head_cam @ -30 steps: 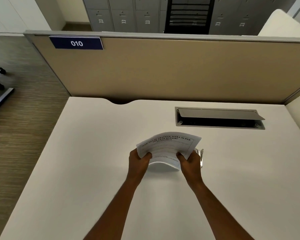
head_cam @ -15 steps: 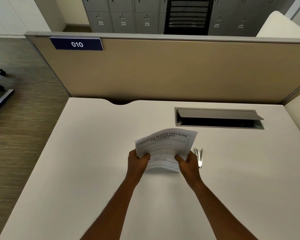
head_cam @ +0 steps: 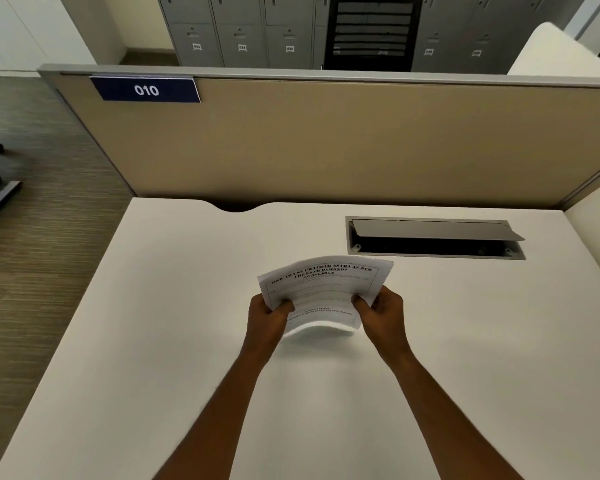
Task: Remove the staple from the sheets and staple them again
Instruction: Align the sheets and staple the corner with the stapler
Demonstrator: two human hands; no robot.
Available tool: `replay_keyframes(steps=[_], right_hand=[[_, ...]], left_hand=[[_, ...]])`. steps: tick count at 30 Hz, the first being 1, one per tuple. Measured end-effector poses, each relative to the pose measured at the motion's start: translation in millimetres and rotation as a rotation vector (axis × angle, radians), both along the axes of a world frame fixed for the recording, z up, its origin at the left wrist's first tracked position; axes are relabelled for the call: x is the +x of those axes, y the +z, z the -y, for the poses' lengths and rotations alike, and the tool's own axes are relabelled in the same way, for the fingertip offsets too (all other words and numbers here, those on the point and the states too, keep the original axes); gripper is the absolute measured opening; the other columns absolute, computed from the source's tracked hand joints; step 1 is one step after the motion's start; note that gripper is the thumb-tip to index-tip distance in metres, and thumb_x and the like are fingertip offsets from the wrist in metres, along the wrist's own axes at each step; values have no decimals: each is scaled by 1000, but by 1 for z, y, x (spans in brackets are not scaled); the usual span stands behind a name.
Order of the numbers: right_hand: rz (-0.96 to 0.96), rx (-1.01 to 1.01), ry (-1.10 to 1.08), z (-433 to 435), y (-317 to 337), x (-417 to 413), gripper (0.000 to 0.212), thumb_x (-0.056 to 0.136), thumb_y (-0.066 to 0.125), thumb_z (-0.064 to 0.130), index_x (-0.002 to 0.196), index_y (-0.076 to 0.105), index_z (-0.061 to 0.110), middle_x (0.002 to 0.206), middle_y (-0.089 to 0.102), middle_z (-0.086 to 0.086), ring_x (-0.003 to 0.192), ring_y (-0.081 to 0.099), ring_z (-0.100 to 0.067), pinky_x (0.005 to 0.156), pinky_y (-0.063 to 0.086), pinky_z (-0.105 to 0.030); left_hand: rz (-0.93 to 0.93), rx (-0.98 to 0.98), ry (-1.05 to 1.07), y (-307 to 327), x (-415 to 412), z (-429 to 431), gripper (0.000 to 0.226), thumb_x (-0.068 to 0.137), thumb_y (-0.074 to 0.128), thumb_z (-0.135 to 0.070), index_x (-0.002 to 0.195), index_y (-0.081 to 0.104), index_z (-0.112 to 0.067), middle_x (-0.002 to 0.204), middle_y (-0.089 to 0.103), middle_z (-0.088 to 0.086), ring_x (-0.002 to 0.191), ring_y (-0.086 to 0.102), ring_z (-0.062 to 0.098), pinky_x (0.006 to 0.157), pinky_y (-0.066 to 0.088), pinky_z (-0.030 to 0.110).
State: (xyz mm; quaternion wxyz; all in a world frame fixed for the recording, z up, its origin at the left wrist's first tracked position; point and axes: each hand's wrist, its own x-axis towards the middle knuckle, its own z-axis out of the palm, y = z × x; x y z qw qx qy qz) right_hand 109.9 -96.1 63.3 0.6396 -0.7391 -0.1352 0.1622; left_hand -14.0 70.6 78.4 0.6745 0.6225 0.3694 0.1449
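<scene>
A thin stack of printed white sheets (head_cam: 323, 289) with a bold black heading is held up over the middle of the white desk (head_cam: 153, 306). My left hand (head_cam: 269, 315) grips its left edge. My right hand (head_cam: 381, 311) grips its right edge. The sheets bow upward between the two hands and their near edge curls above the desk. The metal stapler seen earlier to the right of the sheets is hidden behind my right hand. No staple is visible on the sheets at this size.
A grey cable hatch (head_cam: 433, 239) with its lid raised is set into the desk at the back right. A tan partition (head_cam: 326, 140) with a blue "010" plate (head_cam: 146, 90) borders the far edge. A rounded cut-out (head_cam: 239, 205) notches the back edge.
The sheets have been lifted a little and tilted more toward me. My right hand has shifted right and now covers the stapler that lay beside it.
</scene>
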Motion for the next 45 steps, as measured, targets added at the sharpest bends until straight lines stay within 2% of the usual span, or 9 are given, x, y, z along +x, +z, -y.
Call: replay_keyframes(steps=[2,7,13,17,21,27,34,36,45], right_hand=[[0,21,-23,0,-2,1,20,91,63,-4,108,69,5,102,74,-9,96,70,-14,78,57,-22],[0,-48,-37,-2,-20,-7,21,91,65,2,111,67,9,103,73,-2,100,69,-14,79,57,-19],[60,-49,-26,2,-7,3,20,94,66,10,113,68,6,104,74,-3,99,71,-15,82,59,-25],[-17,70,-118,10,12,14,16,92,69,10,108,71,9,102,76,-4,97,72,-18,82,59,-33],[-236,284,-197,16,21,23,24,90,70,7,114,70,9,113,74,-9,110,69,-26,90,54,-40],[-628,546,-308,-2,17,-1,37,88,66,-3,123,65,9,122,71,-10,107,70,-19,79,60,-26],[-672,584,-318,15,23,11,42,89,62,-4,128,62,10,121,71,-11,108,70,-24,89,57,-43],[-571,475,-311,34,31,28,36,91,62,-2,124,64,11,113,73,-12,95,73,-21,77,57,-36],[-300,14,62,54,22,42,30,88,67,-6,114,70,9,107,76,-14,96,74,-27,81,61,-40]], left_hand=[[7,-6,-1,-3,3,-1,27,70,58,-10,85,76,-25,85,77,-3,84,72,8,76,61,28],[-68,5,11,-25,3,4,20,79,59,-14,93,74,-15,96,75,18,98,71,38,86,59,59],[-68,68,-19,-16,11,-6,16,84,70,-17,99,74,-21,99,78,3,94,75,21,86,62,49],[-5,85,-53,-11,4,-25,21,85,81,-11,105,75,-13,100,80,3,94,77,24,85,62,43],[79,-202,81,-12,-7,-30,24,82,81,-5,105,74,-9,101,79,11,96,72,29,90,58,46],[286,-608,70,0,9,6,47,87,75,-5,132,63,-10,129,71,14,120,67,32,105,49,55],[181,-340,99,11,8,-17,35,82,81,-7,115,73,-12,116,76,12,109,73,32,96,56,53],[142,-264,67,12,0,-31,39,77,86,-12,114,74,-12,115,77,11,107,74,31,94,57,53],[-68,28,-69,-2,-12,-43,13,85,81,-21,96,75,-24,92,81,-4,88,78,18,74,64,34]])
